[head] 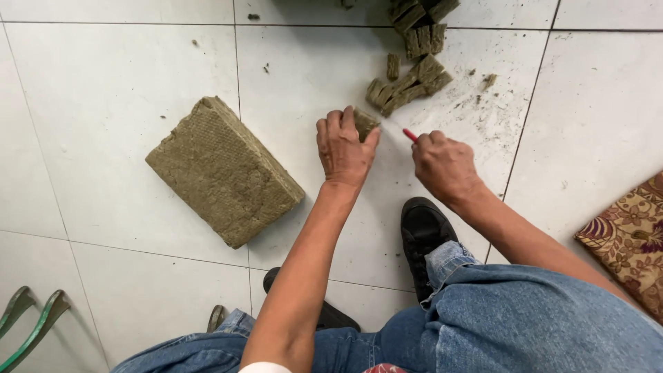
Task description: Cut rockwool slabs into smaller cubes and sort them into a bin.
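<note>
A small block [364,124] of rough, fuzzy stuff sits on the white floor tiles [124,90]. It is brownish green, like dry moss. Only a corner shows, because the left hand [343,146] lies over it with the fingers curled down to pin it in place.

Just beside it, the right hand [444,163] is closed in a fist around a thin tool with a red handle [410,135]. The red tip pokes out toward the small block.

Past the hands lies a pile of cut pieces [409,83], all the same colour and short like little bricks. Crumbs are scattered around them.

To the left, well apart, lies a big slab [222,170] of the same fuzzy stuff, thick and flat.

Near the person's blue jeans [525,318] is a black shoe [421,231]. A flowery cushion [632,238] sits at the right edge.
</note>
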